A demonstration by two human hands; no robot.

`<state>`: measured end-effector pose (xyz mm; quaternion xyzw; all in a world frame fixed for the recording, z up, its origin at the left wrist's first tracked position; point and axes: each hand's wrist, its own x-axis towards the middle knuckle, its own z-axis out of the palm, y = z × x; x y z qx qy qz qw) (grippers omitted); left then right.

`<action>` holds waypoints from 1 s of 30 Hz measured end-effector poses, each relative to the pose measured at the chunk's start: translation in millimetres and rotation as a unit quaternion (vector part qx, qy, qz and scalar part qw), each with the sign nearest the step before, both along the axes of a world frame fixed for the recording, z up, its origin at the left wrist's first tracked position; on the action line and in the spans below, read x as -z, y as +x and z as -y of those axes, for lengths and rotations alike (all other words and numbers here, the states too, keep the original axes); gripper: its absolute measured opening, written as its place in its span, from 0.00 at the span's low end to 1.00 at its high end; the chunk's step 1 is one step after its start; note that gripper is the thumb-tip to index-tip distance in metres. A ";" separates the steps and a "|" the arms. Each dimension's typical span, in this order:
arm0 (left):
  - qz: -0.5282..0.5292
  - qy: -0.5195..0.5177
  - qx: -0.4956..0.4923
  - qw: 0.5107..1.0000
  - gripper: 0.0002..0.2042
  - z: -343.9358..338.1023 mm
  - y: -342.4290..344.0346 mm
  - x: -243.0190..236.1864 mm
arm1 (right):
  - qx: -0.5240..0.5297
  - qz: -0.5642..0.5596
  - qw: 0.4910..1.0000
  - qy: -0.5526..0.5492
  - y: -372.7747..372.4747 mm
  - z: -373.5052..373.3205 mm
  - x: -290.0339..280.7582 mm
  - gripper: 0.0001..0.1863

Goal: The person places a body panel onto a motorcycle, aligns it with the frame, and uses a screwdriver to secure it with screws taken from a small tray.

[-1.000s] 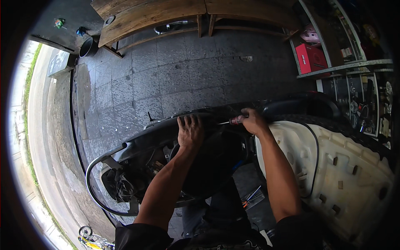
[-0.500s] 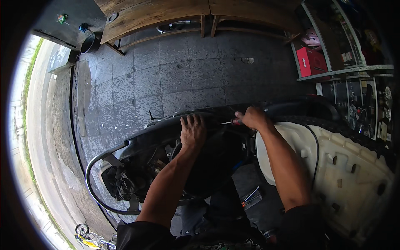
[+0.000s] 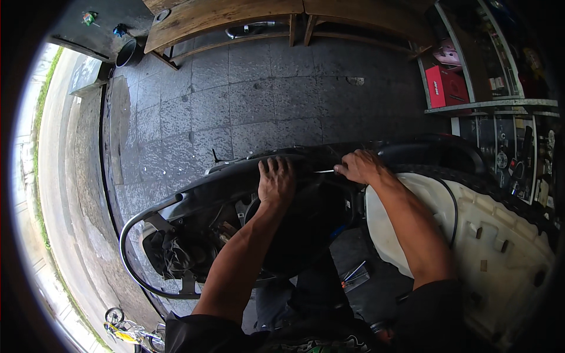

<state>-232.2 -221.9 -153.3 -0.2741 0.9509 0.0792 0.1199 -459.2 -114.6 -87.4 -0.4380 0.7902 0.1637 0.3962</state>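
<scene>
A scooter with a black body point(image 3: 229, 172) lies across the view in front of me. My left hand point(image 3: 276, 182) rests on its far side panel, fingers stretched forward and slightly spread over the plastic. In my right hand point(image 3: 360, 167) is a screwdriver point(image 3: 323, 171), gripped in closed fingers that hide its handle. Its bare metal shaft points left along the panel's edge; where the tip meets the scooter is too dark to tell. Below my hands is the dark storage well point(image 3: 309, 226). To the right, the tipped-up seat point(image 3: 488, 235) shows its cream underside, near my right forearm.
A chrome grab rail point(image 3: 125, 250) curves round the scooter's left end. Tools lie in a small tray point(image 3: 356, 279) on the floor by my legs. Wooden benches point(image 3: 235, 20) stand at the back, and metal shelving point(image 3: 488, 107) with a red box point(image 3: 444, 85) at the right.
My right fingers have closed over the screwdriver's handle, whose red and dark end showed before. My left hand stays on the panel; the whole view has shifted slightly.
</scene>
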 end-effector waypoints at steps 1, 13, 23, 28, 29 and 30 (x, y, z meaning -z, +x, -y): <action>0.005 0.005 0.002 1.000 0.24 0.8 -0.3 -0.5 | -0.028 0.007 0.999 -0.026 0.9 0.0 -3.6 0.22; -0.001 0.000 0.002 1.000 0.22 -0.6 -3.1 -5.6 | 0.010 0.085 0.996 -0.008 -16.5 16.6 2.6 0.20; -0.014 -0.013 -0.007 1.000 0.22 0.4 -0.6 -2.2 | -0.119 0.008 0.983 -0.142 1.1 -7.7 19.1 0.18; 0.035 0.019 -0.010 0.999 0.24 -3.9 -2.2 -3.9 | -0.085 0.002 0.994 -0.070 4.8 6.1 6.3 0.14; 0.039 0.023 -0.008 0.999 0.24 -3.9 -2.5 -6.1 | -0.080 -0.001 0.995 -0.065 5.4 6.8 5.9 0.15; 0.032 0.014 -0.005 0.999 0.24 -4.7 -1.2 -5.7 | -0.082 0.002 0.995 -0.063 6.3 6.4 8.7 0.15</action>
